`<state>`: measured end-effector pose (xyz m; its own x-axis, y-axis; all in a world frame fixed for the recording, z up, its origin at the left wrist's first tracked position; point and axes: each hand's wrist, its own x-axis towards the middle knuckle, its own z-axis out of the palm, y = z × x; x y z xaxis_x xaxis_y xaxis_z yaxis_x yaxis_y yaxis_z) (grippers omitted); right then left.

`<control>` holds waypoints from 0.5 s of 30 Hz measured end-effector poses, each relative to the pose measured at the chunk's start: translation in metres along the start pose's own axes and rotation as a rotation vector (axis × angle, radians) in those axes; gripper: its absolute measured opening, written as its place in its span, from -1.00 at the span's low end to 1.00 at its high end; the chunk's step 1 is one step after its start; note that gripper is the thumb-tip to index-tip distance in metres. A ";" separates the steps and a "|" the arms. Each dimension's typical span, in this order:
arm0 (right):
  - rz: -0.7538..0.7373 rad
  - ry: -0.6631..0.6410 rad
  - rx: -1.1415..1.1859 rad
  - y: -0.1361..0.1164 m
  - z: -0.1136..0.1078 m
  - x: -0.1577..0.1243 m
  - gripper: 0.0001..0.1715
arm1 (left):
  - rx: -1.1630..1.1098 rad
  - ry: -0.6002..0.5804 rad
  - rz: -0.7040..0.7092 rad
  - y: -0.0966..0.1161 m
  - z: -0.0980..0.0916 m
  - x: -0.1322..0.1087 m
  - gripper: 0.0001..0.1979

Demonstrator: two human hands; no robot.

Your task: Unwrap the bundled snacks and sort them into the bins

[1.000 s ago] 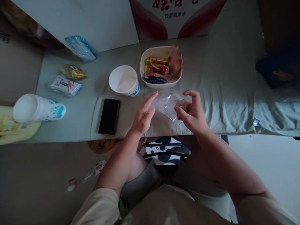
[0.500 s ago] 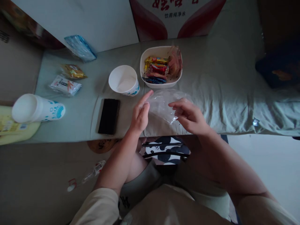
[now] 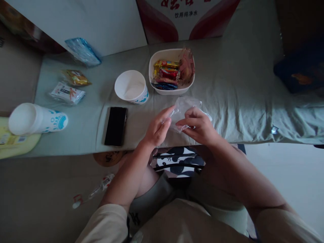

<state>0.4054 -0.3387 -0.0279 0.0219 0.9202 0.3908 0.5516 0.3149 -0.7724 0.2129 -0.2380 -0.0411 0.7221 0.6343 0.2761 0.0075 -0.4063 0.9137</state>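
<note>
A thin clear plastic bag (image 3: pixel 184 107) is crumpled between my two hands just above the grey-green cloth (image 3: pixel 227 101). My left hand (image 3: pixel 159 128) pinches the bag's left edge with thumb and fingers. My right hand (image 3: pixel 198 125) is closed on the bag's right side, fingers curled over it. Right behind the bag stands a white rectangular bowl (image 3: pixel 172 88) filled with several coloured snack packets. An empty white paper cup (image 3: pixel 131 87) with blue print sits left of that bowl.
A black phone (image 3: pixel 115 126) lies face up near the front edge. At far left are a paper cup on its side (image 3: pixel 35 118), two small packets (image 3: pixel 66 93), a blue packet (image 3: pixel 82 51) and a yellow object (image 3: pixel 12 145). A dark cushion (image 3: pixel 298 72) rests at right.
My hands have come together and gathered the spread-out plastic bag into a smaller bunch. The right hand shifted left and closed over it; the left went from open to pinching.
</note>
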 end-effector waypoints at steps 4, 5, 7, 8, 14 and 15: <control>-0.046 0.041 0.013 0.000 0.003 0.000 -0.86 | -0.009 -0.115 0.030 0.000 -0.001 -0.001 -0.43; -0.053 0.048 0.015 0.000 0.004 0.000 -0.85 | 0.003 -0.143 0.047 0.000 0.000 -0.001 -0.41; -0.054 0.066 0.002 0.000 0.007 -0.001 -0.84 | 0.039 -0.190 0.085 -0.001 0.002 -0.003 -0.29; -0.047 0.076 -0.009 0.000 0.008 -0.001 -0.83 | 0.064 -0.204 0.094 -0.002 0.003 -0.003 -0.23; 0.007 0.046 0.000 0.002 0.008 -0.002 -0.84 | 0.279 -0.178 0.084 -0.009 0.013 -0.006 -0.29; 0.002 0.042 0.003 0.002 0.008 -0.002 -0.83 | 0.295 -0.173 0.087 -0.011 0.013 -0.005 -0.31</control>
<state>0.3994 -0.3383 -0.0345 0.0582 0.9104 0.4097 0.5487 0.3136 -0.7750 0.2180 -0.2457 -0.0561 0.8353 0.4780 0.2715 0.1220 -0.6428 0.7563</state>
